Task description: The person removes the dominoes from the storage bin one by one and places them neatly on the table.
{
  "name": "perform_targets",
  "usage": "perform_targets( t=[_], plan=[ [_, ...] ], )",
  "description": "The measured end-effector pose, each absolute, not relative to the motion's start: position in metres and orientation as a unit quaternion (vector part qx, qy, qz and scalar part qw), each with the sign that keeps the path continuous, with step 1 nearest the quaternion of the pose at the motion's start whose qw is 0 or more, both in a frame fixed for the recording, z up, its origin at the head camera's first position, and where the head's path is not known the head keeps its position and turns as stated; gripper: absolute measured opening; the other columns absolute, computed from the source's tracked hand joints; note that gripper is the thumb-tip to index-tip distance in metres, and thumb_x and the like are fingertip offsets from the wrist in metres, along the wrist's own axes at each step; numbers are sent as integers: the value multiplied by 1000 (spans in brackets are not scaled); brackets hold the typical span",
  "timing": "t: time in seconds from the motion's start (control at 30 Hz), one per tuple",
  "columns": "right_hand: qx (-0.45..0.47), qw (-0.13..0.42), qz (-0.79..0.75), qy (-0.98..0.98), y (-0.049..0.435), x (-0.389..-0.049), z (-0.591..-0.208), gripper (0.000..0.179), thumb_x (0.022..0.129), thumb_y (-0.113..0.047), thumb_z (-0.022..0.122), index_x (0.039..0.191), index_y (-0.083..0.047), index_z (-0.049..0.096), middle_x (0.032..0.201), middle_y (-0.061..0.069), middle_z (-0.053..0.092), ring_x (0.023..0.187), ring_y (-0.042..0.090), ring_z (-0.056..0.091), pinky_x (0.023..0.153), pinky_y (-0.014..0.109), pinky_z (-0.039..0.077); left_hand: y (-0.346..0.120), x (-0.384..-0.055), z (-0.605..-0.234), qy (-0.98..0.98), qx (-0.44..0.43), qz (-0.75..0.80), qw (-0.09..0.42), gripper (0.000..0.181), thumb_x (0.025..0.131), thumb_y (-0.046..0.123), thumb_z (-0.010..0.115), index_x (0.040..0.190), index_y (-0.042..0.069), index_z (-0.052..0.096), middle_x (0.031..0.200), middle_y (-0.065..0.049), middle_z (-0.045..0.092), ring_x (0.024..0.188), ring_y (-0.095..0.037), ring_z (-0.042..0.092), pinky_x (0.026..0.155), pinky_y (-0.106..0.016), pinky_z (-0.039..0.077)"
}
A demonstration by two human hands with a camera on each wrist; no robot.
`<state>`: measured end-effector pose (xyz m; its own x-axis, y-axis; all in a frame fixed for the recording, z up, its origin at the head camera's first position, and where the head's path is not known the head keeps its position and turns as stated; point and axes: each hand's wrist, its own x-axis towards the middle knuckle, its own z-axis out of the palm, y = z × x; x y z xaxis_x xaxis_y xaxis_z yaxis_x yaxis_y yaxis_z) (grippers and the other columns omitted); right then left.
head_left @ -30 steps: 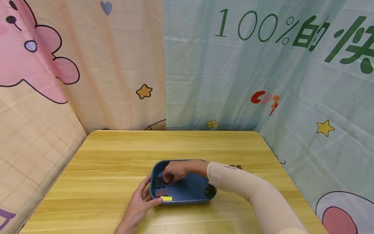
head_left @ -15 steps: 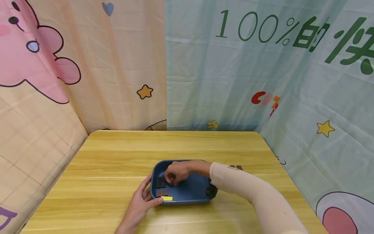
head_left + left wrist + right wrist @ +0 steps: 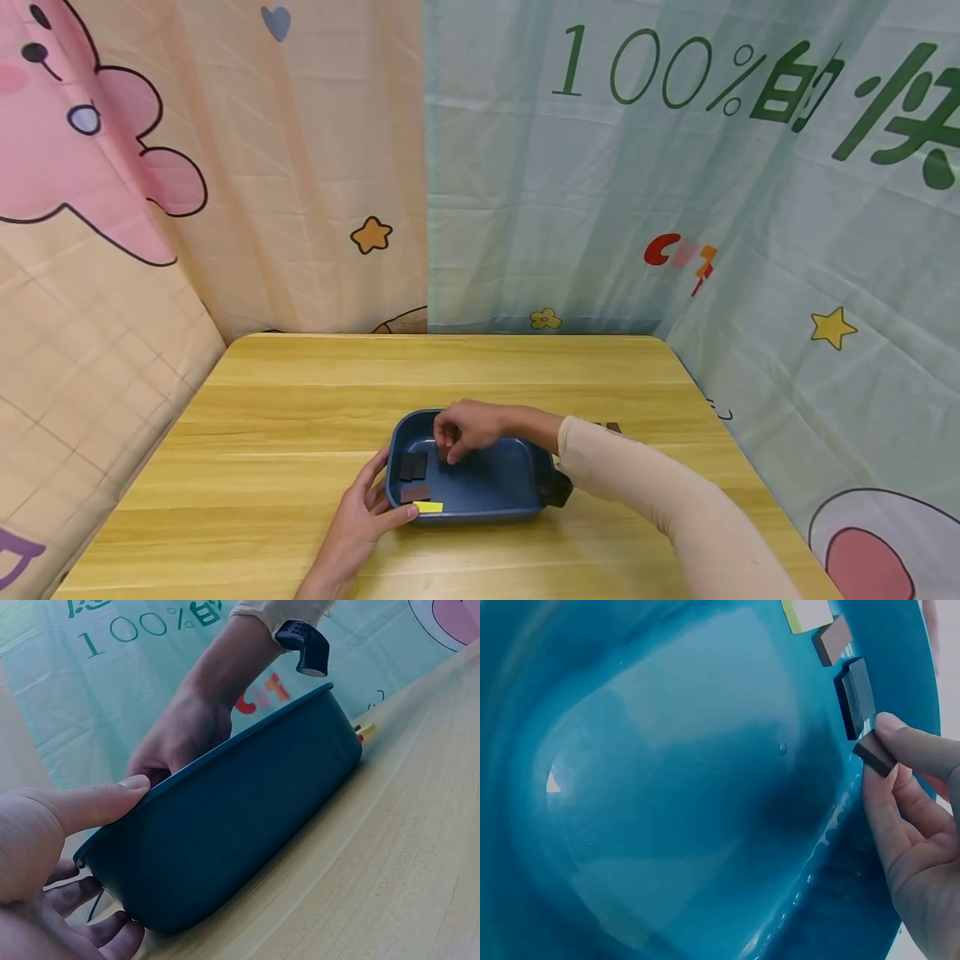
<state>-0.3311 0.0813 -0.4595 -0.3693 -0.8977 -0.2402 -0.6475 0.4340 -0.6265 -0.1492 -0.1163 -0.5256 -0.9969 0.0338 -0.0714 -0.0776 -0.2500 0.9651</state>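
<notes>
A blue plastic basin point(image 3: 491, 492) stands on the wooden table. My left hand point(image 3: 354, 521) holds its left end, the thumb over the rim and the other fingers against the outer wall. Inside the basin's left half, my right hand point(image 3: 471, 427) pinches a small dark brown block point(image 3: 875, 754) between thumb and fingers. Close to that block lie dark blocks point(image 3: 855, 697) side by side, then a brown block point(image 3: 832, 640) and a yellow-edged block point(image 3: 808, 613), in a row along the end wall. The basin hides the fingertips of my right hand in the left wrist view.
Brown pieces point(image 3: 613, 427) lie on the table point(image 3: 315, 400) beyond the basin's right end, partly behind my right sleeve. A black wrist camera point(image 3: 555, 489) hangs under the right forearm, over the basin's right end. Printed curtains point(image 3: 525, 208) surround the table.
My right hand has moved slightly right and toward the far side, away from the dark blocks. The left hand and the basin have stayed in place.
</notes>
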Motion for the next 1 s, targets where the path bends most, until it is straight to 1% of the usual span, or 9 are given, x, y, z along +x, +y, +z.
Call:
perform_targets(
  t=[0.07, 0.17, 0.43, 0.53, 0.7, 0.77, 1.0],
  plan=[
    [-469, 289, -245, 798, 84, -330, -458, 18, 90, -3, 81, 96, -11, 66, 82, -3, 59, 74, 9, 59, 70, 21, 54, -116, -150, -525, 612, -18, 790, 33, 92, 88, -6, 79, 162, 11, 28, 157, -26, 41, 132, -41, 54, 91, -33, 56],
    [-442, 303, -287, 794, 87, -329, -457, 17, 90, 0, 79, 95, -8, 65, 81, 1, 62, 72, 12, 64, 70, 26, 59, -116, -150, -525, 616, -22, 787, 30, 92, 87, -6, 79, 162, 11, 28, 157, -26, 40, 132, -41, 53, 92, -33, 56],
    [-369, 334, -395, 772, 94, -325, -459, 13, 91, 2, 77, 96, -2, 66, 82, 9, 67, 75, 21, 70, 73, 34, 62, -116, -149, -524, 618, -21, 786, 29, 93, 87, -6, 80, 162, 10, 28, 158, -24, 39, 135, -41, 51, 93, -32, 55],
    [-342, 343, -428, 763, 97, -324, -458, 11, 92, 3, 75, 97, -1, 67, 86, 11, 69, 78, 24, 72, 76, 37, 62, -117, -149, -524, 618, -20, 785, 30, 93, 87, -6, 80, 162, 10, 28, 158, -24, 40, 135, -41, 51, 93, -32, 55],
    [-300, 352, -473, 750, 102, -323, -457, 11, 93, 5, 74, 100, 1, 67, 100, 20, 73, 82, 26, 73, 79, 40, 62, -116, -149, -523, 627, -22, 778, 29, 92, 87, -3, 81, 162, 10, 29, 156, -25, 42, 133, -41, 52, 93, -33, 55],
    [-283, 351, -490, 746, 105, -322, -456, 12, 92, 5, 74, 101, 2, 66, 103, 21, 73, 83, 27, 73, 80, 41, 62, -116, -149, -523, 627, -23, 778, 29, 92, 87, -3, 81, 162, 10, 29, 156, -25, 43, 133, -41, 53, 94, -34, 55],
    [-241, 327, -524, 749, 120, -318, -457, 15, 93, 4, 74, 103, 3, 63, 96, 16, 73, 85, 27, 73, 81, 42, 61, -116, -148, -524, 634, -25, 773, 22, 92, 87, -2, 82, 162, 10, 30, 156, -25, 42, 134, -41, 51, 94, -34, 55]
  ],
)
